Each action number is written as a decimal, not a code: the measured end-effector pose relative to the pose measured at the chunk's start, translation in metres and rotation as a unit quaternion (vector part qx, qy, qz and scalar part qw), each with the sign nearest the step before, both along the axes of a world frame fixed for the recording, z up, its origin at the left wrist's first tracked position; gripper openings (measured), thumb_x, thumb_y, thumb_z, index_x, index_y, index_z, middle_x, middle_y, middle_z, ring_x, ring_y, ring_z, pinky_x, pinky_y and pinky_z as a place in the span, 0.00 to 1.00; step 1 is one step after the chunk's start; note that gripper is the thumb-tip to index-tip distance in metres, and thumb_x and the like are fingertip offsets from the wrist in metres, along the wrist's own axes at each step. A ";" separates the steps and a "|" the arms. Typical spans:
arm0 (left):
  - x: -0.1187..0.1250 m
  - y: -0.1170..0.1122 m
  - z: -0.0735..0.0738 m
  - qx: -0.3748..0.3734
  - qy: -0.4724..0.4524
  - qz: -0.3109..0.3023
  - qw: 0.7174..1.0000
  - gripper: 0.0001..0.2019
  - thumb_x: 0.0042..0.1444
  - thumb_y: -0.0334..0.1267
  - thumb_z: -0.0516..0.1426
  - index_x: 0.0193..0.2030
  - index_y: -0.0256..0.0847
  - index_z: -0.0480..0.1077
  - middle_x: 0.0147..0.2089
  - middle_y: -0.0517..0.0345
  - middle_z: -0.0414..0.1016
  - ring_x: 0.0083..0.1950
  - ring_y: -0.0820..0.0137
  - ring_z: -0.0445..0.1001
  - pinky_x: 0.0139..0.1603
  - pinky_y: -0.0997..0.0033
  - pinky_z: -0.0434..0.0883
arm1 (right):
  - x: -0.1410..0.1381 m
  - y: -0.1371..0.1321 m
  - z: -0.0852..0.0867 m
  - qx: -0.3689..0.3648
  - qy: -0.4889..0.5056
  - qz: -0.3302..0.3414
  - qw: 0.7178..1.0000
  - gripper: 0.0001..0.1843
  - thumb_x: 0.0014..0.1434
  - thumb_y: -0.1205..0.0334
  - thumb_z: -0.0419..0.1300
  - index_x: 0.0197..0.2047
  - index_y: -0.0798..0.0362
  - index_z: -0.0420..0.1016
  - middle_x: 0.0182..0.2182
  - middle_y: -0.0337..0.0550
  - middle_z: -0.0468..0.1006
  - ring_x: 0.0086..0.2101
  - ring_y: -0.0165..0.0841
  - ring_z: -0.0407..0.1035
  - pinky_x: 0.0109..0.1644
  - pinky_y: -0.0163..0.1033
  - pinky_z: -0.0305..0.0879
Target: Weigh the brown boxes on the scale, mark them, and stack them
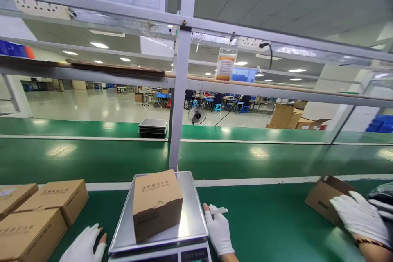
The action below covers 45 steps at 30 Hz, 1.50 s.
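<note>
One small brown cardboard box sits on the steel pan of the weighing scale. My left hand lies open and empty beside it; my right hand pinches a white marker. I'd keep both off the pan for a true reading. Stacked cartons crowd the left; a co-worker's gloved hand holds another carton.
</note>
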<state>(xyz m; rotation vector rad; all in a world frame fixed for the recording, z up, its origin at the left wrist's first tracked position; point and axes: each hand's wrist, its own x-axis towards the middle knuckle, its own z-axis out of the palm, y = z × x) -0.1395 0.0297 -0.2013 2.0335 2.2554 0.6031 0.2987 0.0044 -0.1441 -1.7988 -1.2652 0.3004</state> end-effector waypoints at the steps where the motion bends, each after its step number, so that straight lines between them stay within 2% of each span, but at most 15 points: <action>1: 0.004 -0.007 0.012 0.012 0.007 -0.005 1.000 0.27 0.54 0.49 0.44 0.49 0.35 0.75 0.57 0.46 0.72 0.62 0.55 0.66 0.64 0.53 0.64 | -0.001 -0.001 0.000 0.006 -0.015 0.014 1.000 0.26 0.59 0.39 0.46 0.24 0.50 0.69 0.24 0.44 0.76 0.29 0.41 0.71 0.37 0.41 0.66; 4: 0.015 -0.023 0.045 0.045 -0.016 -0.023 0.999 0.26 0.56 0.47 0.45 0.48 0.31 0.74 0.56 0.40 0.72 0.60 0.53 0.67 0.64 0.52 0.63 | -0.002 -0.004 0.001 0.016 -0.003 0.057 0.998 0.25 0.58 0.41 0.47 0.35 0.53 0.75 0.36 0.48 0.79 0.38 0.42 0.73 0.46 0.42 0.67; 7: 0.019 -0.031 0.056 0.039 -0.058 -0.013 0.997 0.23 0.56 0.47 0.47 0.46 0.33 0.74 0.56 0.41 0.72 0.62 0.52 0.65 0.65 0.52 0.61 | -0.001 -0.003 -0.002 -0.014 0.037 0.057 0.998 0.30 0.59 0.42 0.47 0.49 0.56 0.74 0.42 0.50 0.79 0.42 0.41 0.73 0.49 0.42 0.67; 9: 0.020 -0.039 0.053 0.027 -0.077 0.000 0.997 0.23 0.56 0.48 0.48 0.45 0.35 0.74 0.56 0.43 0.72 0.63 0.53 0.64 0.65 0.52 0.61 | 0.001 -0.003 -0.004 -0.039 0.041 0.037 0.998 0.32 0.58 0.40 0.47 0.47 0.57 0.76 0.40 0.51 0.80 0.41 0.43 0.73 0.49 0.45 0.66; 11: 0.022 -0.053 0.050 0.025 -0.111 0.013 0.993 0.23 0.57 0.50 0.47 0.45 0.36 0.74 0.55 0.45 0.73 0.62 0.53 0.65 0.65 0.52 0.62 | 0.006 -0.003 -0.005 -0.066 0.038 0.023 0.997 0.31 0.56 0.37 0.48 0.40 0.55 0.78 0.38 0.52 0.80 0.43 0.46 0.72 0.51 0.47 0.64; 14: 0.028 -0.074 0.052 0.027 -0.176 0.030 0.984 0.24 0.58 0.53 0.46 0.46 0.36 0.73 0.52 0.47 0.75 0.56 0.57 0.71 0.60 0.56 0.68 | 0.013 -0.003 0.006 -0.081 0.049 0.025 0.995 0.30 0.55 0.35 0.49 0.34 0.53 0.77 0.34 0.51 0.80 0.40 0.46 0.72 0.46 0.46 0.65; 17: 0.032 -0.086 0.070 0.026 -0.230 0.048 0.972 0.25 0.59 0.54 0.46 0.46 0.38 0.73 0.49 0.48 0.77 0.52 0.59 0.74 0.55 0.59 0.72 | 0.015 -0.001 0.034 -0.039 0.078 0.037 0.995 0.30 0.58 0.34 0.49 0.32 0.53 0.75 0.26 0.46 0.76 0.29 0.40 0.70 0.33 0.40 0.64; 21: 0.040 -0.087 0.118 0.054 -0.299 0.059 0.951 0.25 0.58 0.57 0.48 0.50 0.42 0.71 0.54 0.52 0.74 0.56 0.59 0.71 0.60 0.56 0.68 | 0.000 0.002 0.091 0.025 0.111 0.082 0.990 0.31 0.59 0.32 0.52 0.27 0.54 0.70 0.20 0.42 0.71 0.23 0.34 0.64 0.26 0.36 0.58; 25: 0.054 -0.081 0.168 0.132 -0.329 0.002 0.935 0.22 0.58 0.57 0.51 0.50 0.45 0.71 0.56 0.55 0.73 0.58 0.59 0.69 0.64 0.53 0.65 | -0.027 0.002 0.144 0.076 0.125 0.161 0.976 0.29 0.60 0.34 0.53 0.28 0.54 0.70 0.19 0.39 0.67 0.21 0.31 0.60 0.25 0.34 0.56; 28: 0.070 -0.079 0.190 0.208 -0.297 -0.052 0.930 0.19 0.60 0.53 0.52 0.50 0.43 0.71 0.55 0.54 0.73 0.57 0.59 0.70 0.63 0.54 0.65 | -0.049 0.001 0.172 0.108 0.108 0.200 0.968 0.27 0.62 0.37 0.53 0.29 0.53 0.70 0.20 0.38 0.67 0.21 0.30 0.60 0.26 0.34 0.57; 32: 0.097 -0.081 0.198 0.315 -0.212 -0.152 0.913 0.20 0.61 0.45 0.55 0.57 0.40 0.66 0.59 0.48 0.68 0.60 0.59 0.67 0.63 0.53 0.66 | -0.080 -0.001 0.201 0.153 0.057 0.237 0.958 0.24 0.64 0.41 0.53 0.29 0.52 0.68 0.22 0.38 0.68 0.25 0.32 0.64 0.30 0.34 0.60; 35: 0.115 -0.081 0.195 0.355 -0.140 -0.210 0.900 0.20 0.59 0.40 0.57 0.57 0.41 0.65 0.61 0.47 0.67 0.62 0.57 0.65 0.63 0.51 0.66 | -0.104 0.002 0.218 0.130 0.030 0.321 0.938 0.22 0.63 0.42 0.55 0.29 0.53 0.68 0.24 0.39 0.70 0.27 0.33 0.65 0.32 0.35 0.61; 38: 0.123 -0.079 0.191 0.383 -0.107 -0.194 0.897 0.18 0.58 0.37 0.57 0.55 0.41 0.66 0.58 0.47 0.69 0.60 0.57 0.67 0.60 0.50 0.69 | -0.121 0.010 0.229 0.072 -0.015 0.371 0.926 0.20 0.62 0.45 0.55 0.29 0.52 0.68 0.25 0.38 0.72 0.27 0.33 0.66 0.32 0.34 0.60; 41: 0.124 -0.077 0.186 0.386 -0.097 -0.185 0.898 0.18 0.58 0.37 0.57 0.56 0.42 0.66 0.58 0.47 0.69 0.60 0.56 0.67 0.60 0.50 0.69 | -0.132 0.023 0.233 0.042 -0.081 0.348 0.933 0.17 0.63 0.50 0.54 0.27 0.52 0.68 0.25 0.39 0.74 0.29 0.34 0.68 0.35 0.35 0.61; 45: 0.123 -0.077 0.183 0.391 -0.095 -0.181 0.897 0.17 0.59 0.37 0.56 0.55 0.41 0.66 0.58 0.46 0.69 0.60 0.57 0.67 0.58 0.50 0.70 | -0.139 0.037 0.229 0.017 -0.122 0.314 0.941 0.18 0.64 0.54 0.52 0.25 0.52 0.69 0.25 0.42 0.75 0.29 0.35 0.70 0.35 0.35 0.61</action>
